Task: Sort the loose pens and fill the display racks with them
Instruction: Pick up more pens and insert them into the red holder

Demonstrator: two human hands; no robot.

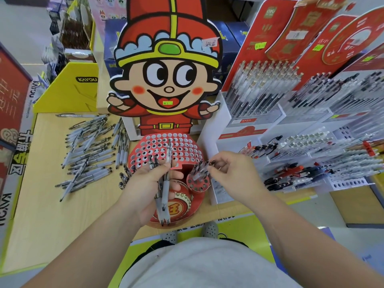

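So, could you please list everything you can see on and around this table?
loose pens: many, clear and grey, heaped on table left
red perforated rack: one, mostly empty holes, centre
small round rack: one, red, a few pens in it
cartoon cutout: one, red and yellow, behind rack
white pen displays: several, filled, right
yellow box: one, back left
left hand: holds a bunch of pens
right hand: fingers at small rack's pens

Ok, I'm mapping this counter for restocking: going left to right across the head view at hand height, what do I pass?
Loose pens on the table → left hand holding a few pens → small round red holder → right hand → white racks of pens.
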